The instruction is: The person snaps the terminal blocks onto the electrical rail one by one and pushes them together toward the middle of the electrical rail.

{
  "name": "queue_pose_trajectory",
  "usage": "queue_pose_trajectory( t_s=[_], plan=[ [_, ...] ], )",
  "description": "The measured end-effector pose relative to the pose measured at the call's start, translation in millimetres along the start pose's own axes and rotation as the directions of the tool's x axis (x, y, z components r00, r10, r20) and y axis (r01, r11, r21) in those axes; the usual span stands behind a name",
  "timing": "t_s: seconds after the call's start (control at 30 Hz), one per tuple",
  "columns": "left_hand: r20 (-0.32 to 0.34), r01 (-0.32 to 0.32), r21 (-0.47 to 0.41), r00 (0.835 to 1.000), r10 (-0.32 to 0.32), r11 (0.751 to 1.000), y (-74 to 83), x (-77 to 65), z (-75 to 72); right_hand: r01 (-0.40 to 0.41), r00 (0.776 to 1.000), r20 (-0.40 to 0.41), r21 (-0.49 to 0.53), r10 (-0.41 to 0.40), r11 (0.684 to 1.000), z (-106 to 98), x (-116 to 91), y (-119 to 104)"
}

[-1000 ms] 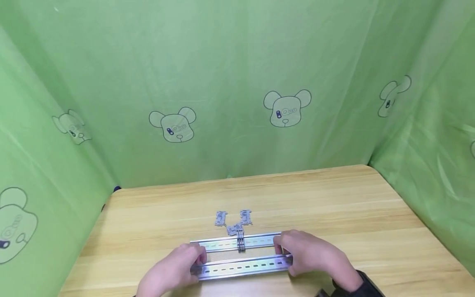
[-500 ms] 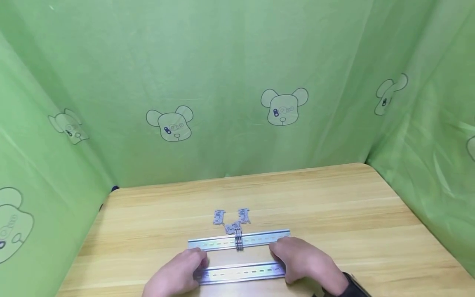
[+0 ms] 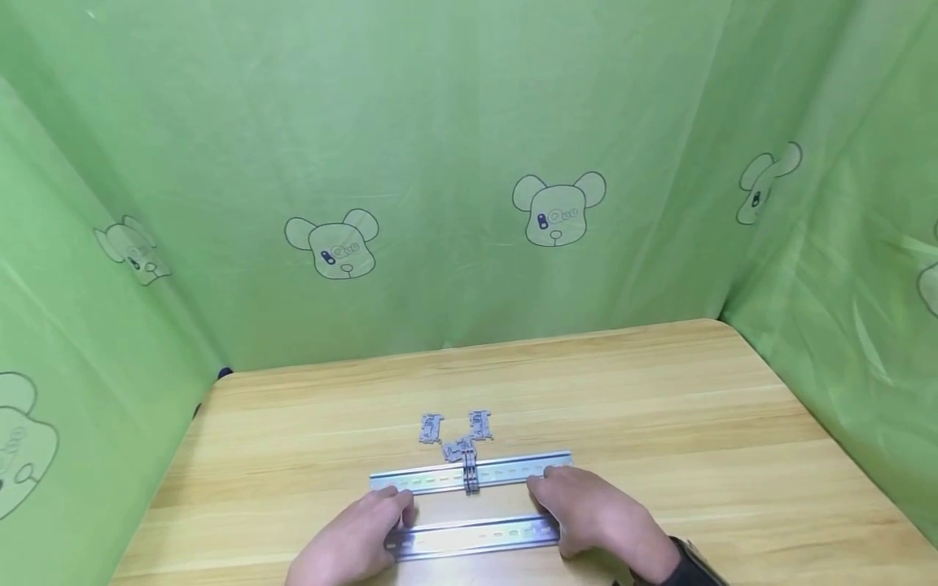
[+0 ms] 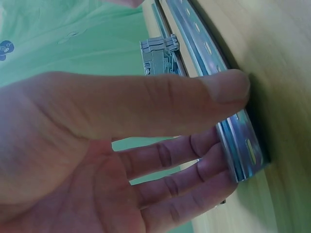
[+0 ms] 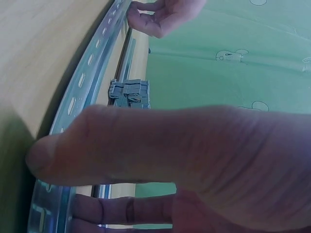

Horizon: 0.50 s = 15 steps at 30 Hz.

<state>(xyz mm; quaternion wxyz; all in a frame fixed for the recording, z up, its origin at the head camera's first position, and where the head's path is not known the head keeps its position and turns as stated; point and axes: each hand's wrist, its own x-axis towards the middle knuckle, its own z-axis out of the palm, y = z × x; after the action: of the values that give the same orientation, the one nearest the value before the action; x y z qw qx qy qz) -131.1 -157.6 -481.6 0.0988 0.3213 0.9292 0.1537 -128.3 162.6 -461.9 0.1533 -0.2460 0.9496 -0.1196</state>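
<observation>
A slotted metal DIN rail (image 3: 472, 538) lies crosswise near the front of the table. My left hand (image 3: 355, 537) grips its left end, thumb along the near edge and fingers at the far edge. At the right end my right hand (image 3: 597, 517) holds the same rail in the same way, its thumb (image 5: 63, 150) over the slotted face. Behind it, roughly parallel, lies a second DIN rail (image 3: 513, 470) with a few grey terminal blocks (image 3: 471, 474) standing side by side across its middle. The gripped rail carries no blocks in the visible stretch.
Beyond the far rail, loose grey terminal blocks lie flat: one at left (image 3: 431, 428), one at right (image 3: 479, 425), and another piece (image 3: 456, 449) close to the mounted ones. A green printed curtain (image 3: 447, 163) encloses the wooden table (image 3: 659, 407) at the back and sides.
The near rail has shifted slightly toward me, widening the gap to the far rail. Both hands moved with it and keep their hold; the right hand sits a little further left.
</observation>
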Motion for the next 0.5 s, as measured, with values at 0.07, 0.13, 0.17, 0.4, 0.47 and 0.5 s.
queue_pose_trajectory(
  t_s=[0.07, 0.13, 0.17, 0.4, 0.47, 0.5],
  plan=[
    [-0.003, 0.0, -0.007, 1.0, 0.0, 1.0, -0.4, 1.1, 0.6, 0.011, 1.0, 0.007, 0.019, -0.011, 1.0, -2.0, 0.4, 1.4],
    [-0.004, 0.001, -0.006, 1.0, -0.001, 1.0, -0.3, 1.9, 0.8, 0.022, 1.0, 0.016, 0.071, -0.023, 0.997, -7.1, 1.7, 3.4],
    [0.001, 0.002, -0.009, 1.0, -0.002, 1.0, -0.2, 2.5, 0.7, 0.027, 0.999, 0.02, 0.11, -0.029, 0.994, -10.9, 3.2, 4.5],
    [0.011, -0.014, 0.011, 1.0, 0.014, 1.0, 0.1, 5.5, -1.9, 0.078, 0.991, -0.121, 0.173, -0.057, 0.982, -42.5, 36.6, 7.7],
    [0.011, -0.016, 0.018, 1.0, 0.015, 1.0, 0.0, 5.8, -2.7, 0.1, 0.984, -0.163, 0.133, -0.078, 0.986, -46.3, 51.6, 7.8],
    [0.015, -0.01, 0.021, 1.0, 0.009, 1.0, 0.0, 6.1, -3.1, 0.108, 0.981, -0.176, 0.114, -0.086, 0.988, -47.0, 59.1, 7.9]
  ],
)
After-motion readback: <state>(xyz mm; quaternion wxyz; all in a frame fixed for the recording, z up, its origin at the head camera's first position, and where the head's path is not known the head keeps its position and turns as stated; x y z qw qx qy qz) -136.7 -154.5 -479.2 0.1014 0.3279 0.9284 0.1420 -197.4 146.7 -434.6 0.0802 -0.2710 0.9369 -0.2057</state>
